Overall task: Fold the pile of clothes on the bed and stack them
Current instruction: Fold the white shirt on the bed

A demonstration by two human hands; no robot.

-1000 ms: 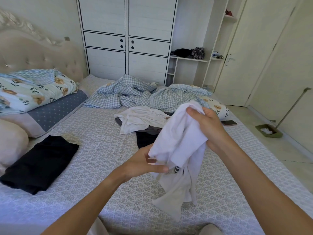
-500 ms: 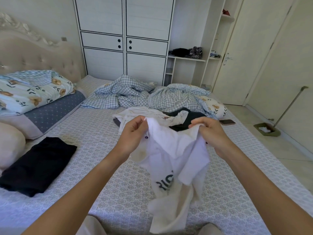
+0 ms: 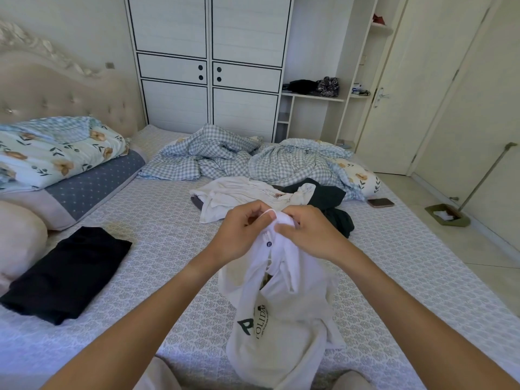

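A white T-shirt (image 3: 284, 311) with dark printed letters hangs crumpled over the bed (image 3: 157, 249). My left hand (image 3: 239, 232) and my right hand (image 3: 309, 235) both pinch its top edge, close together at the middle of the view. Behind them lies the loose pile of clothes (image 3: 242, 192): a white garment on top, with black ones (image 3: 332, 204) at its right. One folded black garment (image 3: 67, 274) lies flat on the bed at the left.
Pillows and a floral quilt (image 3: 53, 153) are stacked at the left by the headboard. A crumpled checked duvet (image 3: 225, 153) lies at the far side. A phone (image 3: 380, 202) rests near the bed's right edge. A dustpan (image 3: 444, 215) stands on the floor.
My two hands came together at the shirt's top edge, from about a shirt-width apart. The shirt now hangs lower and narrower, with its print showing.
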